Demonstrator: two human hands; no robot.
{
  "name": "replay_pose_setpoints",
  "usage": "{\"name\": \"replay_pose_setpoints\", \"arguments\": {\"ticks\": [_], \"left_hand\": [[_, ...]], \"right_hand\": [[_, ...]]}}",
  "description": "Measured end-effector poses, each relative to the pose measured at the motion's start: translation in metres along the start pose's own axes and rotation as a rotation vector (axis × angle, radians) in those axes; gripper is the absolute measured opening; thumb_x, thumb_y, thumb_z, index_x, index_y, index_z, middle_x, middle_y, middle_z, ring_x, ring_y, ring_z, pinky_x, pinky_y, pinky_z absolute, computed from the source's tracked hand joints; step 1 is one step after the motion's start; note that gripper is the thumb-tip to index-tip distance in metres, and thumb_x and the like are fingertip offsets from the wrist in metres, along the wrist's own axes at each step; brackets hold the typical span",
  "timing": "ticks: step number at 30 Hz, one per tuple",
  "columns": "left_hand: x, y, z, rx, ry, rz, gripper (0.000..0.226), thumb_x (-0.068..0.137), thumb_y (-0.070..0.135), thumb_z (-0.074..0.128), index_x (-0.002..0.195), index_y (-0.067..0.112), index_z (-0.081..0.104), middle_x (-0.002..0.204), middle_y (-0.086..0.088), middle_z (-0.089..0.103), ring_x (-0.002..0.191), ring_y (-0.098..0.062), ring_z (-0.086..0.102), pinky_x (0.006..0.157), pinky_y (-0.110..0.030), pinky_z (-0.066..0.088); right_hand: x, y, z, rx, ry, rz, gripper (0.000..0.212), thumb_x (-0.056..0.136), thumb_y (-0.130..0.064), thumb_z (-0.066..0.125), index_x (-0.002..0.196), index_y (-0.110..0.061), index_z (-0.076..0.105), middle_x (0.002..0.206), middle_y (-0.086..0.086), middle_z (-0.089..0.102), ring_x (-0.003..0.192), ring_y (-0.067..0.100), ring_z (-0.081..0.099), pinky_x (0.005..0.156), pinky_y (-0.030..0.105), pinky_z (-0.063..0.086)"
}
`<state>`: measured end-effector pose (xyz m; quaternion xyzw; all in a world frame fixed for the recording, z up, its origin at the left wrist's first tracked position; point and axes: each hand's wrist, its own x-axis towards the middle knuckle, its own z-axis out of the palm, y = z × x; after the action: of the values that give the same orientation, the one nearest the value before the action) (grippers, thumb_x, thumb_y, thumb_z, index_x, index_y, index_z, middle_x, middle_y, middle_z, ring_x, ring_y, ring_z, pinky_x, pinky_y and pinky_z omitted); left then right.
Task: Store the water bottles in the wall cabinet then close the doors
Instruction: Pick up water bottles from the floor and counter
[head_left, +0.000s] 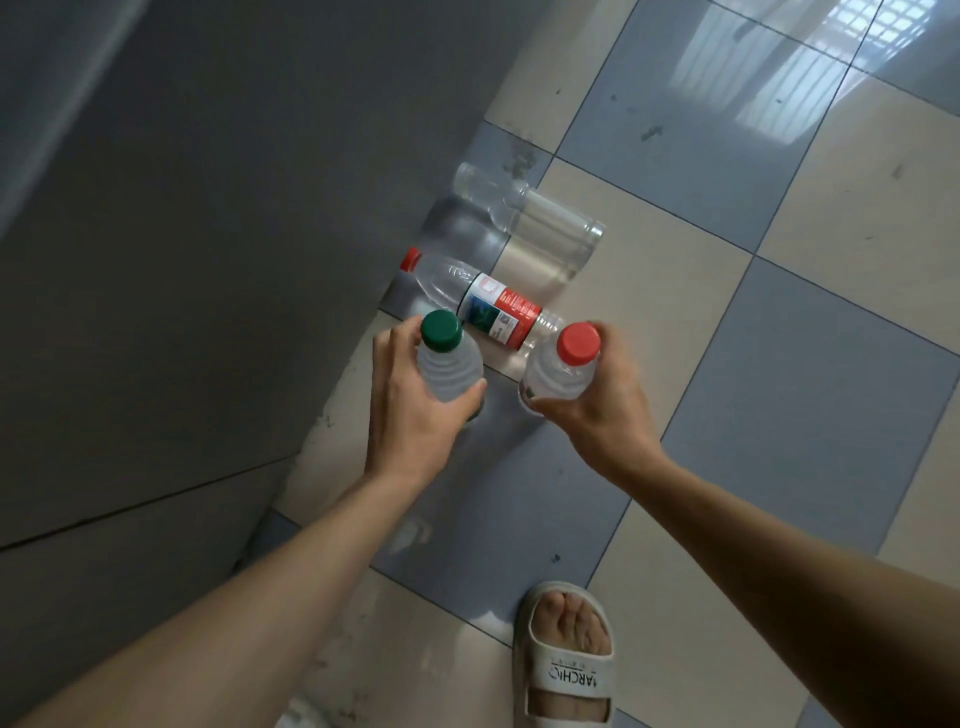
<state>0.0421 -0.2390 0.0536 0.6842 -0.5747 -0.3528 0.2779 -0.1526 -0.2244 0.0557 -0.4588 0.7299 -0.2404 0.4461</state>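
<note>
My left hand (410, 410) grips a clear water bottle with a green cap (441, 330), held upright above the floor. My right hand (597, 405) grips a second clear bottle with a red cap (578, 343). Beyond them a labelled bottle (493, 306) with a red cap lies on its side on the tiles, against the foot of the grey wall. Farther back lies a clear bottle without a label (524, 218), also on its side. No cabinet is in view.
A grey wall (208, 234) fills the left side. The floor (727, 312) is beige and blue-grey checked tile, shiny with window glare at top right. My foot in a white sandal (566, 654) stands at the bottom.
</note>
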Motion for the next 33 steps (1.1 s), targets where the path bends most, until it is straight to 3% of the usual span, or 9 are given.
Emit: {"name": "replay_pose_setpoints", "arguments": {"ticks": [4,6,10,17,20,23,25,28,33], "left_hand": [[-0.005,-0.004,0.000,0.078,0.024,0.122,0.071,0.063,0.018,0.093,0.121,0.010,0.052,0.115,0.003,0.046,0.103,-0.008,0.047,0.090,-0.016,0.042],[-0.009,-0.008,-0.001,0.115,0.015,0.145,0.071,0.063,0.019,0.094,0.119,0.010,0.051,0.114,0.004,0.045,0.101,-0.003,0.044,0.089,-0.002,0.034],[-0.019,-0.018,-0.005,0.151,-0.012,0.130,0.073,0.062,0.022,0.095,0.116,0.014,0.045,0.113,0.001,0.045,0.098,0.002,0.040,0.086,0.004,0.031],[-0.027,-0.028,0.010,0.013,-0.043,-0.142,0.079,0.060,0.032,0.095,0.117,0.039,0.041,0.116,0.009,0.055,0.104,-0.010,0.055,0.084,-0.014,0.043],[-0.027,-0.031,0.023,-0.106,-0.026,-0.260,0.071,0.059,0.025,0.095,0.105,0.048,0.046,0.107,0.017,0.062,0.096,0.006,0.058,0.079,-0.005,0.041],[-0.025,-0.034,0.031,-0.152,-0.015,-0.352,0.061,0.063,0.026,0.094,0.098,0.051,0.050,0.096,0.027,0.061,0.089,0.020,0.056,0.074,0.000,0.039],[-0.023,-0.032,0.032,-0.168,-0.007,-0.386,0.056,0.065,0.027,0.092,0.102,0.045,0.055,0.095,0.025,0.063,0.090,0.013,0.059,0.076,-0.006,0.044],[-0.024,-0.022,0.027,-0.195,0.004,-0.414,0.055,0.066,0.023,0.091,0.112,0.027,0.061,0.101,0.008,0.069,0.097,-0.012,0.066,0.088,-0.031,0.055],[-0.039,0.003,0.001,-0.179,-0.049,-0.422,0.057,0.068,0.024,0.090,0.118,0.023,0.061,0.110,0.001,0.069,0.102,-0.017,0.066,0.093,-0.042,0.056]], "right_hand": [[-0.006,0.006,0.001,-0.051,0.022,-0.092,0.068,0.076,-0.023,0.088,0.130,-0.022,0.047,0.121,-0.005,0.050,0.105,0.010,0.052,0.078,0.007,0.036],[-0.010,0.013,0.000,-0.083,0.011,-0.124,0.068,0.076,-0.026,0.088,0.130,-0.026,0.046,0.120,-0.009,0.048,0.102,0.005,0.049,0.077,0.008,0.035],[-0.020,0.027,-0.003,-0.079,0.013,-0.133,0.071,0.074,-0.026,0.089,0.126,-0.037,0.041,0.118,-0.014,0.046,0.102,0.005,0.048,0.079,0.013,0.039],[-0.012,0.032,0.007,0.013,-0.032,-0.036,0.077,0.072,-0.024,0.090,0.129,-0.038,0.041,0.124,-0.014,0.052,0.106,0.002,0.055,0.085,0.016,0.045],[-0.005,0.039,0.014,0.080,-0.046,0.055,0.066,0.072,-0.018,0.090,0.127,-0.027,0.054,0.119,-0.002,0.063,0.107,0.016,0.062,0.090,0.033,0.053],[-0.003,0.039,0.020,0.167,-0.052,0.100,0.068,0.071,-0.013,0.090,0.128,-0.025,0.055,0.119,-0.001,0.064,0.109,0.017,0.062,0.096,0.039,0.053],[-0.003,0.038,0.023,0.203,-0.046,0.111,0.070,0.070,-0.012,0.090,0.130,-0.023,0.055,0.120,0.000,0.065,0.111,0.019,0.062,0.098,0.042,0.053],[-0.010,0.034,0.022,0.218,-0.037,0.132,0.070,0.072,-0.011,0.089,0.132,-0.022,0.055,0.122,0.001,0.065,0.112,0.020,0.062,0.099,0.040,0.052],[-0.029,0.014,0.009,0.211,-0.062,0.144,0.070,0.072,-0.011,0.089,0.130,-0.029,0.053,0.119,-0.004,0.063,0.108,0.014,0.060,0.081,0.019,0.045]]}}
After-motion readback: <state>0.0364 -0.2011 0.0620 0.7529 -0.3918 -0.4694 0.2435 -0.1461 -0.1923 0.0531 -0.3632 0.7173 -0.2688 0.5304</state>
